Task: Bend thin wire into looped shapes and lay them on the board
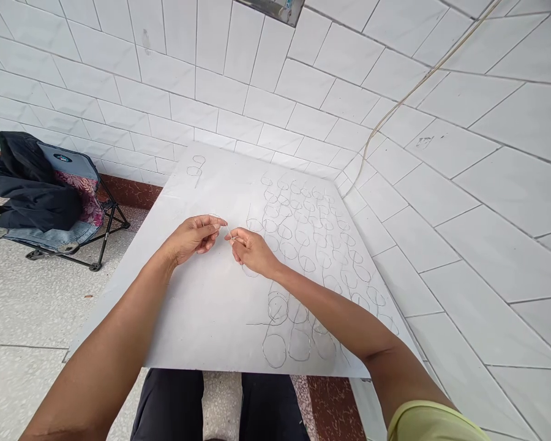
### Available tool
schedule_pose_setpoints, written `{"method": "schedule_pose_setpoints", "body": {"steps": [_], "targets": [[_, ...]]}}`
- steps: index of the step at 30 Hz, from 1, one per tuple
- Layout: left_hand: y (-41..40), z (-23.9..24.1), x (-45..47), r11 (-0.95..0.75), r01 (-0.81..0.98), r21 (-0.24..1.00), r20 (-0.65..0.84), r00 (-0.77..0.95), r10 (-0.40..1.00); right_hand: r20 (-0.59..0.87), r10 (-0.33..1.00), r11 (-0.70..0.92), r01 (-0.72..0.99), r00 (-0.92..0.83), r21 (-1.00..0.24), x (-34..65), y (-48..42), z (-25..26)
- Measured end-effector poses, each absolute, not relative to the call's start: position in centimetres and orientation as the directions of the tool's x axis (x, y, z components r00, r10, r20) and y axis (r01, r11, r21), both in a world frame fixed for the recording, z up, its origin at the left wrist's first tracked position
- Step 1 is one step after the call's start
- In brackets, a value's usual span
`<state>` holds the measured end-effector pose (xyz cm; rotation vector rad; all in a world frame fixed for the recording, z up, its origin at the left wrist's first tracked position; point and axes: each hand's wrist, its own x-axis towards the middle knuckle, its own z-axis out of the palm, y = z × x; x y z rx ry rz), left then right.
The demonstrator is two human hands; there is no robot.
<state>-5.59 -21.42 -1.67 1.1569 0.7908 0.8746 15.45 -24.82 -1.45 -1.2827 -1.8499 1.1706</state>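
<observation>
Over the middle of the white table [183, 318], my left hand [196, 236] and my right hand [250, 248] face each other, a small gap apart. Both hands are closed in a pinch on a thin wire [229, 230] that spans the gap between the fingertips. Part of the wire is hidden by the fingers, so its full shape cannot be made out. Just right of my right hand, many bent wire loops [284, 250] lie spread on the table. Some are round rings joined in figure-eight shapes with straight tails.
One wire piece with two loops [195, 170] lies alone at the table's far left. A folding chair [80, 184] with dark cloth [32, 184] on it stands left of the table. Tiled walls border the back and right; a cable [395, 104] hangs down the corner.
</observation>
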Motion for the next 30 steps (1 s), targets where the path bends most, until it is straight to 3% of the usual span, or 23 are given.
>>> {"method": "schedule_pose_setpoints", "body": {"steps": [13,22,30], "targets": [[-21.3,-1.7,-5.4,0.089,-0.104,0.991,-0.042,0.385,0.922,0.089,0.883,0.330,0.476,-0.460,-0.815,16.3,-25.6,-2.1],[-21.5,-1.6,-5.3,0.040,-0.008,0.999,-0.035,0.366,0.930,-0.114,0.925,0.030,0.368,-0.363,-0.929,15.7,-26.2,-0.8],[-21.2,-2.1,-4.9,0.075,-0.068,0.995,-0.054,0.263,0.963,-0.070,0.952,0.008,0.253,-0.298,-0.967,15.7,-25.1,-0.9]]}}
